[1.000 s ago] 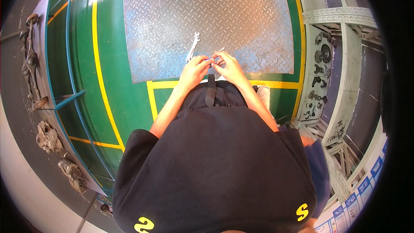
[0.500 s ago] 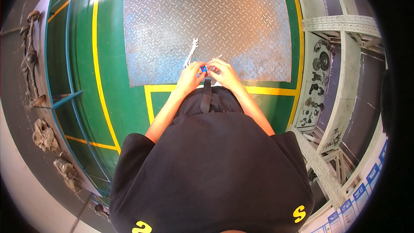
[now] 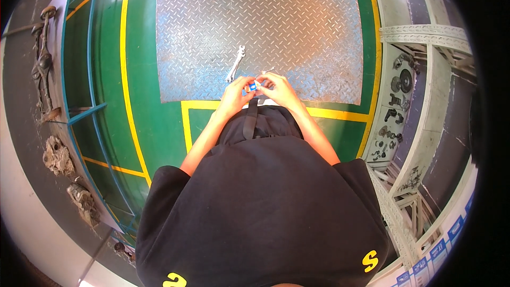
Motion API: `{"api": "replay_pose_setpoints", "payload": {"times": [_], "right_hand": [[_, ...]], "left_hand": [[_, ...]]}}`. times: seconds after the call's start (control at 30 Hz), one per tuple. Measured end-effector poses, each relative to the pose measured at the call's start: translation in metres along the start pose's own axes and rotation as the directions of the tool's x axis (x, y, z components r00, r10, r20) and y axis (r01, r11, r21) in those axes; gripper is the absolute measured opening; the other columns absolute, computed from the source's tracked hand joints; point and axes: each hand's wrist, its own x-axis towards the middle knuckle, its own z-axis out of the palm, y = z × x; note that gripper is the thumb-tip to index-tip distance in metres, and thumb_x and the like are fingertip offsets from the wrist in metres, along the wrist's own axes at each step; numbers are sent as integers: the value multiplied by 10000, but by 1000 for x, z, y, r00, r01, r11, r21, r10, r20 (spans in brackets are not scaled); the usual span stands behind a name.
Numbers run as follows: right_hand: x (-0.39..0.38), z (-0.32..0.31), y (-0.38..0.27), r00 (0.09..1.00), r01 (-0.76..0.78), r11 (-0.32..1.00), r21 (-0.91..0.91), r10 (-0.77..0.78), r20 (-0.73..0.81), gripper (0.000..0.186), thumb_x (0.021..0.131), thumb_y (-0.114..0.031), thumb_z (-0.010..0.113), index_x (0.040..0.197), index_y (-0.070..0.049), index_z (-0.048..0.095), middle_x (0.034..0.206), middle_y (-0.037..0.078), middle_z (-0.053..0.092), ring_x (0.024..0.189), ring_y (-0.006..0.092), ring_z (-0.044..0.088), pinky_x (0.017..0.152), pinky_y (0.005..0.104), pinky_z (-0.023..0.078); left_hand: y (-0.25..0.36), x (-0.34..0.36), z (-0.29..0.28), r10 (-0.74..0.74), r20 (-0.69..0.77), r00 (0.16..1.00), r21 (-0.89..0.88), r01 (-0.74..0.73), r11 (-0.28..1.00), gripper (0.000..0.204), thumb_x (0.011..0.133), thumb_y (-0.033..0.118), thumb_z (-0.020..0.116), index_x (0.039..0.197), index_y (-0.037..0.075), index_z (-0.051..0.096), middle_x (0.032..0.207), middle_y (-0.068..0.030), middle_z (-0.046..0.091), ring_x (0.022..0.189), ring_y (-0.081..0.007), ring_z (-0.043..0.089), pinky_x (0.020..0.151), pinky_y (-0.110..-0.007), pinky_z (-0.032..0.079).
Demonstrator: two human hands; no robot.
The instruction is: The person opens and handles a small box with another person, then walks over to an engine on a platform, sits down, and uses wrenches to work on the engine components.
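Note:
Close in front of my body, over the near edge of a metal plate, both my hands meet around a small blue-and-white box-like piece (image 3: pixel 253 87). The fingers of my left hand (image 3: pixel 233 96) grip its left side. My right hand (image 3: pixel 280 92) pinches at its right side, with the fingertips pressed together. Just beyond the left hand, an open-ended wrench (image 3: pixel 235 65) lies slantwise on the plate. A thin, light-coloured object (image 3: pixel 269 70) shows past the right fingers; its kind is too small to tell.
The diamond-tread metal plate (image 3: pixel 255 16) lies on a green floor with yellow lines. A blue-framed table (image 3: pixel 87 114) bearing rusty metal parts stands at the left. To the right, a white metal rack (image 3: pixel 433 34) holds several dark machine parts (image 3: pixel 396 85).
The small piece has turned slightly between my fingers, so more of its blue-and-white face shows. Both hands stay on it. The whole view has shifted a little.

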Motion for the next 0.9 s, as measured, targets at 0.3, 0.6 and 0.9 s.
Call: {"api": "replay_pose_setpoints", "payload": {"times": [0.3, 0.6, 0.9], "right_hand": [[0, -12, 33, 962, -269, 842, 467, 212, 172, 153, 850, -67, 659, 975, 17, 629, 853, 53, 667, 794, 112, 626, 722, 257, 499], [-3, -22, 38, 930, -305, 925, 226, 237, 281, 119, 847, -63, 655, 948, -4, 634, 843, 30, 649, 796, 99, 613, 739, 255, 493], [-16, -25, 20, 988, -76, 986, 150, 54, 148, 172, 821, -81, 668, 966, 10, 650, 985, 68, 618, 875, 141, 603, 740, 280, 492]], "left_hand": [[18, 1, 13, 9, -33, 999, 10, -9, 1000, 354, 734, 39, 704, 1073, 36, 603, 902, -114, 613, 842, -283, 604, 767, -365, 488], [18, -3, 22, 77, -46, 996, 19, -76, 997, 275, 741, 23, 693, 1010, 35, 631, 923, -108, 628, 853, -284, 604, 759, -361, 486], [16, -7, 26, -65, -42, 997, -140, 59, 988, 305, 731, 7, 697, 1028, 50, 647, 903, -95, 637, 766, -220, 608, 712, -326, 495]]}}
